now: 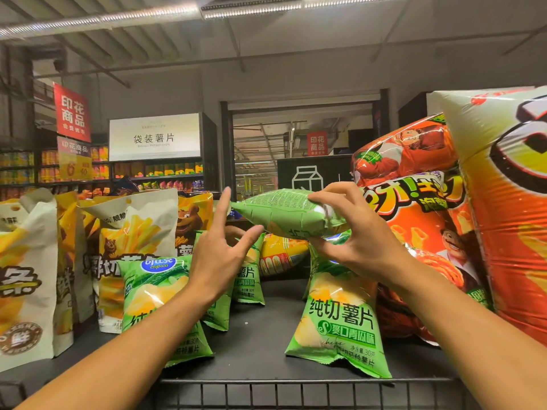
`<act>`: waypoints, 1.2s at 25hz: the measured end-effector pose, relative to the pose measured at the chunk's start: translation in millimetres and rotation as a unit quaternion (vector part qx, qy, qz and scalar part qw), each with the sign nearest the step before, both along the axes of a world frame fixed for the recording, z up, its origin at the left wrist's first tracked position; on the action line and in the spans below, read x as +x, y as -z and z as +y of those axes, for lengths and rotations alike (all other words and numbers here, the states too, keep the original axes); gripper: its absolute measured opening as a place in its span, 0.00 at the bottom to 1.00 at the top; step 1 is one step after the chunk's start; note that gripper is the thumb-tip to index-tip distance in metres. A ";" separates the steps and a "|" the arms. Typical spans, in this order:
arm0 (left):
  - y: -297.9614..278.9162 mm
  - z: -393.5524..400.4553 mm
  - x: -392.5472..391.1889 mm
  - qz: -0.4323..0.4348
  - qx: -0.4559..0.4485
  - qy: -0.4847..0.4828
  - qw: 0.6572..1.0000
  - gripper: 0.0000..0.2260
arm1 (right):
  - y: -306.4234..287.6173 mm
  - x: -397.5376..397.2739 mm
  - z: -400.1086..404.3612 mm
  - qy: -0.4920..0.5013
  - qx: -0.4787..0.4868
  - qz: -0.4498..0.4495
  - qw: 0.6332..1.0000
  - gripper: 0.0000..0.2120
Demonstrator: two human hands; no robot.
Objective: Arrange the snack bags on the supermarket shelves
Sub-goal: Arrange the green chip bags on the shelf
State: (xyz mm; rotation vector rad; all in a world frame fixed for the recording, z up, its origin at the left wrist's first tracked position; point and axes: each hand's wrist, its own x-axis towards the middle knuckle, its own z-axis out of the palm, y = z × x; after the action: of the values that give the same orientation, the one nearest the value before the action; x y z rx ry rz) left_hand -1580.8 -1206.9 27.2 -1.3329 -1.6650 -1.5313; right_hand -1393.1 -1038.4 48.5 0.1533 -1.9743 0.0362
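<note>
A: Two forearms reach in over the wire rail [296, 389] at the shelf's front edge. What does each hand have?

B: The right hand [355, 232] pinches a small green bag [284, 213] by its end, thumb under and fingers [328, 192] curled over the top, so the bag lies sideways in the air above the shelf [266, 335]. The left hand [220, 250] holds nothing; its fingers are spread and straight, just beside the bag's free end, probably ready to steady or turn it.

A: Where would it go?

B: My guess is the gap in the middle. Green cucumber-flavour bags stand upright on both sides: one nearest on the right [340, 321], and a row on the left [157, 291]. Held flat like that, the bag likely needs righting first.

A: And further back?

B: Tall fry pouches [133, 247] on the left, big orange puffed bags [420, 226] stacked at right, a yellow bag [281, 253] lying behind the gap. Beyond, another aisle with a white sign [154, 137].
</note>
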 end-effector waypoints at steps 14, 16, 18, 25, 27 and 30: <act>7.2 6.7 0.6 -0.035 -0.154 0.144 0.977 0.45 | -0.3 -1.1 -13.1 -0.040 0.064 -0.008 0.997 0.31; 7.9 7.5 -2.9 -0.035 -0.150 0.155 0.976 0.42 | -1.0 -2.3 -11.5 -0.061 0.055 -0.018 0.996 0.31; 6.6 7.8 -3.3 -0.042 -0.137 0.162 0.976 0.41 | -0.7 -3.3 -8.3 -0.072 0.037 -0.031 0.996 0.32; 5.1 3.6 -10.9 -0.081 -0.114 0.175 0.975 0.35 | 1.8 -1.3 8.1 -0.081 -0.138 -0.058 0.985 0.41; 6.1 2.3 -11.1 -0.086 -0.122 0.198 0.969 0.36 | 3.6 -2.1 9.7 -0.089 -0.144 -0.080 0.982 0.36; 9.1 3.5 -12.6 -0.083 -0.162 0.241 0.953 0.41 | 6.2 -2.5 10.9 -0.090 -0.146 -0.093 0.981 0.31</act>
State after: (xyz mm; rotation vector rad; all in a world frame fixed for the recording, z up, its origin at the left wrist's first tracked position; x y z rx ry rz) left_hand -1593.3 -1203.5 18.1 -1.9445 -1.8454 -1.7242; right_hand -1395.6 -1027.5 42.3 0.1392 -2.1106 0.4698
